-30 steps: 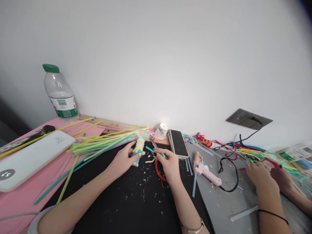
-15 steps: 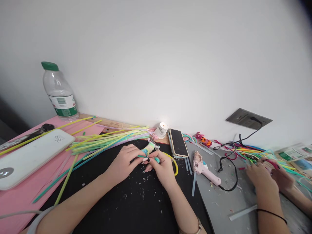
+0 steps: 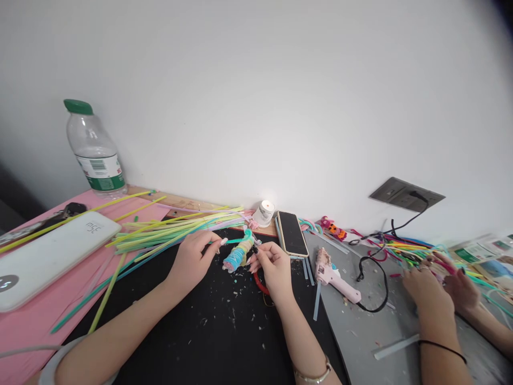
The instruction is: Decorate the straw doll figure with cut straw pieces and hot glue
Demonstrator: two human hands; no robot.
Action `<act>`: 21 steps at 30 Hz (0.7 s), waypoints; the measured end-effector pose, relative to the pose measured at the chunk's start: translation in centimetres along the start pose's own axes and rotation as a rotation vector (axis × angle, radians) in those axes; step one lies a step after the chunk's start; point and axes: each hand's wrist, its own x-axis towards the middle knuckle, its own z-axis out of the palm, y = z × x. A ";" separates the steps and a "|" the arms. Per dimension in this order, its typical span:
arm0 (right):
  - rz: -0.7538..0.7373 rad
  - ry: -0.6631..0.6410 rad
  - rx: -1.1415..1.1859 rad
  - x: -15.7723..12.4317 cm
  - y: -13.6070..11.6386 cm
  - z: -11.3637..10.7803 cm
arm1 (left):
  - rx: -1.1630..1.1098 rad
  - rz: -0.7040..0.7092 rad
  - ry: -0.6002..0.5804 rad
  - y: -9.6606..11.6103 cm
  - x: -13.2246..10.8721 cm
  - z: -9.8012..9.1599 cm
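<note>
My left hand (image 3: 194,258) pinches the end of a teal pipe cleaner (image 3: 231,241) between thumb and fingertip. The strand runs right to a curled tip atop a fuzzy piece wound in blue, yellow and pink pipe cleaner (image 3: 239,255), tilted over the black mat (image 3: 192,331). At the right of that piece, my right hand (image 3: 274,267) has its fingers closed around a tool with a curved red handle (image 3: 261,284); its kind is mostly hidden by the hand. Small clippings lie below both hands.
Loose pipe cleaners (image 3: 180,230) lie behind my left hand, near a power bank (image 3: 60,256) and a bottle (image 3: 96,155). A paper cup (image 3: 264,215), phone (image 3: 292,235) and pink glue gun (image 3: 336,278) stand or lie rightward. Another person's hands (image 3: 428,286) work at far right.
My hands have moved apart, the left one leftward, drawing the teal strand out straight. The wound piece shows more fully. A red handle shows by my right hand where a yellow one showed before.
</note>
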 end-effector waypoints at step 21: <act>-0.057 0.120 -0.268 -0.7 -0.1 0.5 | -0.006 0.044 -0.018 0.0 -0.1 0.3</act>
